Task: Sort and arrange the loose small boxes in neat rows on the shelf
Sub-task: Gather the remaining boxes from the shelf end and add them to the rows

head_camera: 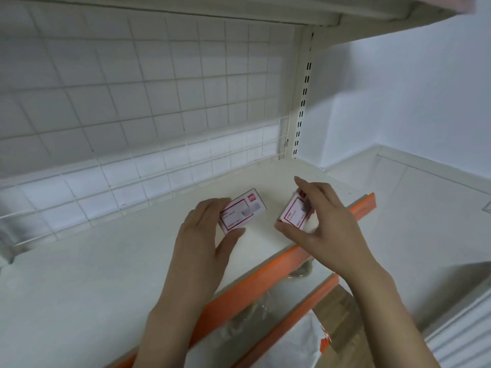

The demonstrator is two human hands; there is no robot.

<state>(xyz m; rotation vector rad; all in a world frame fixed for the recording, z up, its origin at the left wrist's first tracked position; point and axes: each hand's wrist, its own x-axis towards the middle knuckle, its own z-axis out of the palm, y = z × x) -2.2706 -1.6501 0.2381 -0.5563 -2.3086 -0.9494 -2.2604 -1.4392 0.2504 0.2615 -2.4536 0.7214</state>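
My left hand (204,229) and right hand (318,221) each pinch a box (243,209) near the shelf (106,261) edge; the boxes seem light and stiff, best taken by the short ends.

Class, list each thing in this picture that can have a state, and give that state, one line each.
Left box: closed, flat on the shelf, gripped.
Right box: closed, tilted, pinched.
Left hand: holds the left box.
Right hand: pinches the right box.
Shelf: bears both boxes near its front edge.

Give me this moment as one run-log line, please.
left hand: holds left box | right hand: holds right box | shelf: boxes apart, unaligned
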